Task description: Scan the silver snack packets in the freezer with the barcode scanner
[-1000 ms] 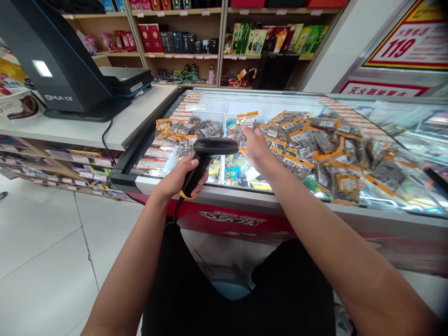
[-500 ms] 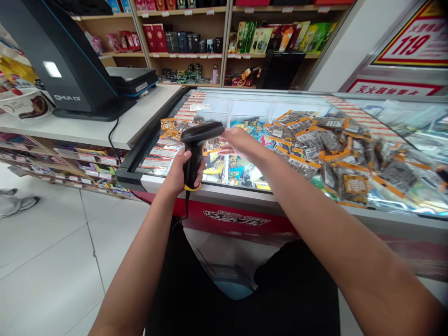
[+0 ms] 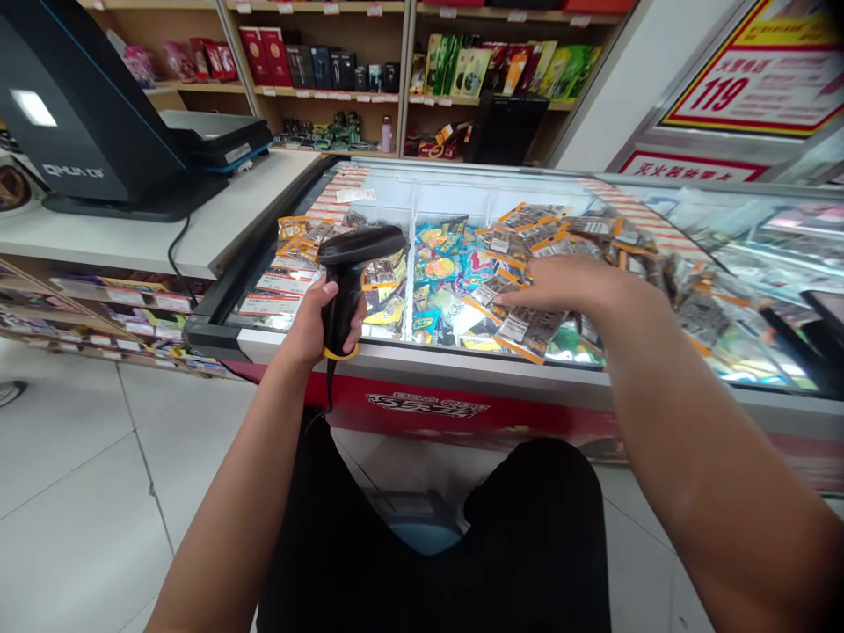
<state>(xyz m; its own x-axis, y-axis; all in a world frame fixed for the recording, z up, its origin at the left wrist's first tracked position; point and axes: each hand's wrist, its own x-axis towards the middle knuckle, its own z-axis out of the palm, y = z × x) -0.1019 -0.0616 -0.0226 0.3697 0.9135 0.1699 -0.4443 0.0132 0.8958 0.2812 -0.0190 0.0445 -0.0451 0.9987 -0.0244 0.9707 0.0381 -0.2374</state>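
Observation:
In my left hand [image 3: 309, 323] a black barcode scanner [image 3: 361, 246] is held upright by its handle, fingers wrapped round it. Its head points to the right, and a cable hangs from the yellow-rimmed base. My right hand [image 3: 568, 283] reaches over a pile of small snack packets [image 3: 541, 331] with orange edges and printed barcodes, lying on the glass top of a chest freezer [image 3: 422, 356]. The fingers of that hand stretch leftward and touch packets; its palm side is hidden. A smaller group of similar packets [image 3: 296, 232] lies behind the scanner.
At the left, a dark checkout machine [image 3: 98, 132] with a weighing plate stands on a white counter [image 3: 151, 233]. Blue and yellow packs [image 3: 439, 268] show through the freezer glass. Shelves [image 3: 330, 91] with boxes and bags stand behind. A blue stool [image 3: 425, 536] is between my legs.
My right hand has moved right, from beside the scanner's head to the packet pile. My left hand still grips the scanner. The view has shifted slightly to the right.

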